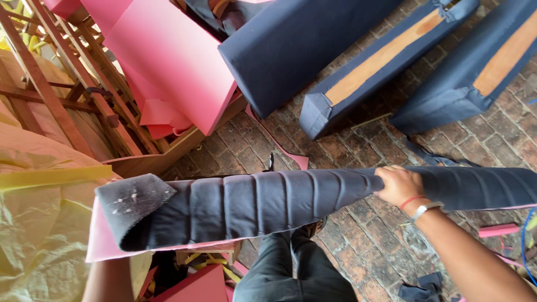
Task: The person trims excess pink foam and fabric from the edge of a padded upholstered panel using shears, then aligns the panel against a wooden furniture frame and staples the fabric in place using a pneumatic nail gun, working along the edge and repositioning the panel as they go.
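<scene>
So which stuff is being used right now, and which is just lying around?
In use:
right hand
dark fabric
pink foam under the fabric

Lying about:
covered cushions
pink foam sheets
wooden frames
yellow plastic sheet
fabric scraps
brick floor

The left hand is hidden.

The right hand (398, 185) was at the middle right of the frame, fingers curled in a closed grip, knuckles up. Its bare forearm ran down to the lower right corner. Only the left forearm showed at the lower left; the left hand was hidden.
</scene>
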{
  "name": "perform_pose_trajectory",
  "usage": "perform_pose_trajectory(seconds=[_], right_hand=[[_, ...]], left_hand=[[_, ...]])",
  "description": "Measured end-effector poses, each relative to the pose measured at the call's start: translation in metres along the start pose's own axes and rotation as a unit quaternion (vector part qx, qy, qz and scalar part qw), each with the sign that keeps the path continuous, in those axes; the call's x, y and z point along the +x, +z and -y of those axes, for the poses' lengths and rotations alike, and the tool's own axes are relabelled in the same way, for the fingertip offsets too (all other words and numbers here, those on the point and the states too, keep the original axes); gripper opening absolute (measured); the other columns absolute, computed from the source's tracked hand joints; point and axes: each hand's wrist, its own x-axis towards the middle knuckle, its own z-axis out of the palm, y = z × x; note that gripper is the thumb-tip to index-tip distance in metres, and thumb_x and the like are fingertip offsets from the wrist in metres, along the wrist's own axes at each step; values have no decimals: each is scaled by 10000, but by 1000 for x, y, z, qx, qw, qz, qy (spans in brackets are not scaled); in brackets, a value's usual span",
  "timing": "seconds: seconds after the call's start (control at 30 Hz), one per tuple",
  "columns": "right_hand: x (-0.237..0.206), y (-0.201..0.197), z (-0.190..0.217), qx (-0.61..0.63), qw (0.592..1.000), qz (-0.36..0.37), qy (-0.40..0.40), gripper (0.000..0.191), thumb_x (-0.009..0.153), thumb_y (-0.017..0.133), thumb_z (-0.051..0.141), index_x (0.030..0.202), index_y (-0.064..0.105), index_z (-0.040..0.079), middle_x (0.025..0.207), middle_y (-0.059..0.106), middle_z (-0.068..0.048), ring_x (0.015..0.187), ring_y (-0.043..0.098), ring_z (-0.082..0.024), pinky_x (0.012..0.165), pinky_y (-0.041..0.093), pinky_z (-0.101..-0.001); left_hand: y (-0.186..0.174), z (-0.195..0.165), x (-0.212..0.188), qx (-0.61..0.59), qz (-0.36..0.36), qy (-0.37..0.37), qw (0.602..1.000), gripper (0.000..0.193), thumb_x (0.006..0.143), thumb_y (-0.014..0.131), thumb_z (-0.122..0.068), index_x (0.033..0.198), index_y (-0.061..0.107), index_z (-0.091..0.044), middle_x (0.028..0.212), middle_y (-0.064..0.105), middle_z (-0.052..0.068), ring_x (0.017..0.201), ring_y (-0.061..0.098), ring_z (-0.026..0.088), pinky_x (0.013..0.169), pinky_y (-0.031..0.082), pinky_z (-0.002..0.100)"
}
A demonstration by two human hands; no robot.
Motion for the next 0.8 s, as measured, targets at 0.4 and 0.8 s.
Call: perform_pose_trajectory(seconds=[0.4,0.8], right_hand=[[83,52,16,-88,996,-14,22,120,777,713,219,880,659,190,914,697,15,1002,677,-234,792,555,-429],[76,115,27,-59,994,4,91,354,665,757,136,1000,704,237,1038,673,21,1061,630,-241,992,450,-430]], left_hand=[[76,117,103,-96,39,-121,987,393,993,479,-238,1339,569,-75,1354,600,113,1242,576,245,1103,444,386],[66,103,112,329,-79,-212,917,703,872,681,-244,1495,421,-50,1339,618,187,1273,590,347,1100,460,465]])
